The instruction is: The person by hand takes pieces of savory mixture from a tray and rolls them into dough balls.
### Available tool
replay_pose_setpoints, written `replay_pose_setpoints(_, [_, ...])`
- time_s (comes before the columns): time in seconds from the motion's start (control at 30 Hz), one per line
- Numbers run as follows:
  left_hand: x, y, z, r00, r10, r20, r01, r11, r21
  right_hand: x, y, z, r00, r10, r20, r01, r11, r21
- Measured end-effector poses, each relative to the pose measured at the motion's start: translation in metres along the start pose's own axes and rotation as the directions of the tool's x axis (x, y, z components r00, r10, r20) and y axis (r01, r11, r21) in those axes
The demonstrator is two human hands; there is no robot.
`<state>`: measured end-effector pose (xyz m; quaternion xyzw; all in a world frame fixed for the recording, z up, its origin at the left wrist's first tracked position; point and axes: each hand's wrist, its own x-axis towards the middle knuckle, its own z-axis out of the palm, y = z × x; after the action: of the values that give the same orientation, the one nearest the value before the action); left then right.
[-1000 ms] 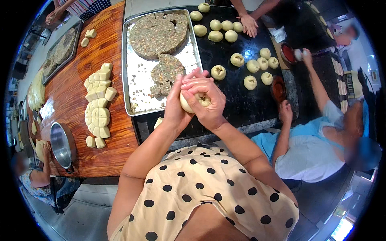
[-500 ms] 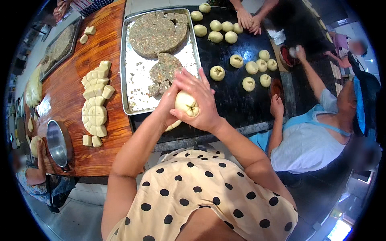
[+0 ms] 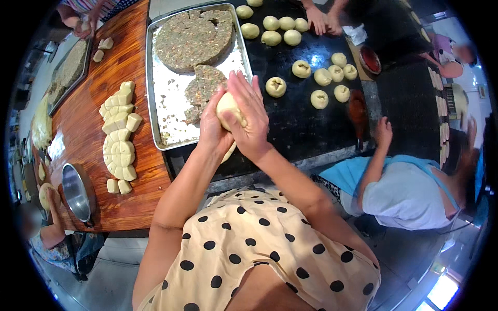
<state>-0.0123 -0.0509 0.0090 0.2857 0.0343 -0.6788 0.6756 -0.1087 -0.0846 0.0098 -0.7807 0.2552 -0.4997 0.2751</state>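
Note:
Between my two palms I hold a pale stuffed dough bun [image 3: 227, 108], over the near edge of the metal tray. My left hand [image 3: 211, 125] cups it from the left side. Pressed against its right side is my right hand [image 3: 250, 115], fingers pointing away and thumb across the pleated top. A strip of dough [image 3: 229, 152] lies on the black worktop just below my wrists, partly hidden by them. Beyond my hands, the tray [image 3: 152, 85] holds a large slab of minced filling [image 3: 192, 44] and a smaller broken lump [image 3: 202, 89].
Shaped buns [image 3: 276, 87] sit on the black worktop [image 3: 290, 132] to the right, beside a reddish-brown paddle [image 3: 357, 111] and a red-filled bowl [image 3: 370, 59]. Cut dough pieces [image 3: 119, 150] and a steel bowl [image 3: 78, 192] occupy the wooden table at left. Co-workers stand around.
My hands have turned the bun, and my right thumb now lies over its pleats. The view has shifted slightly. The co-worker at right has drawn back from the red bowl and paddle.

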Motion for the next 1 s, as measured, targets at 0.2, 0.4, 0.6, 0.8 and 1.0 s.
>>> replay_pose_setpoints(0.2, [-0.003, 0.003, 0.020, 0.964, -0.210, -0.166, 0.264, 0.841, 0.471, 0.002, 0.003, -0.043, 0.973, -0.071, 0.218, 0.112, 0.977, -0.184])
replay_pose_setpoints(0.4, [0.013, -0.001, 0.024, 0.954, -0.299, -0.012, 0.263, 0.817, 0.513, -0.009, 0.013, -0.038, 0.997, -0.048, 0.058, 0.057, 0.986, -0.158])
replay_pose_setpoints(0.6, [0.020, -0.033, 0.012, 0.994, -0.093, -0.061, 0.095, 0.994, 0.045, -0.016, 0.028, -0.020, 0.976, 0.151, -0.159, -0.151, 0.988, 0.010])
replay_pose_setpoints(0.8, [0.032, -0.058, -0.042, 0.988, -0.126, -0.094, 0.116, 0.988, -0.102, -0.029, 0.045, -0.029, 0.986, -0.163, -0.031, 0.160, 0.984, -0.072])
replay_pose_setpoints(1.0, [0.048, -0.076, -0.057, 0.938, -0.256, -0.234, 0.247, 0.967, -0.065, -0.056, 0.069, -0.024, 0.993, 0.094, -0.067, -0.093, 0.996, 0.014])
